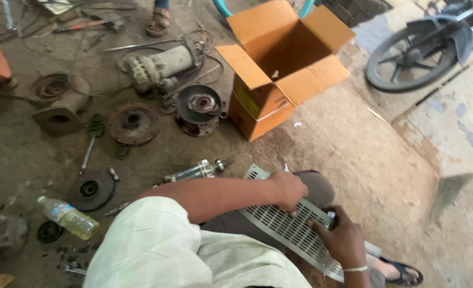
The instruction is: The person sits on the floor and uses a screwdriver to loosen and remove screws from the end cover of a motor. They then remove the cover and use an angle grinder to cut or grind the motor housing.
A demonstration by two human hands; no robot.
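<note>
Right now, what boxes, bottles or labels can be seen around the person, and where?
Cardboard box: on the floor, top centre, orange-brown, flaps open, a yellow label patch on its near side.
Plastic bottle: lying on the floor, lower left, clear with yellowish liquid, pale cap and a bluish label band.
No signs or screens in view.
Both hands, left and right, grip a slotted grey metal panel, which has no label.

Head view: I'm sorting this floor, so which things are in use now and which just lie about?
In hand: slotted metal panel, held by left hand and right hand.

Lying about: open cardboard box, plastic bottle, rusty discs, metal shaft, wheel.
</note>
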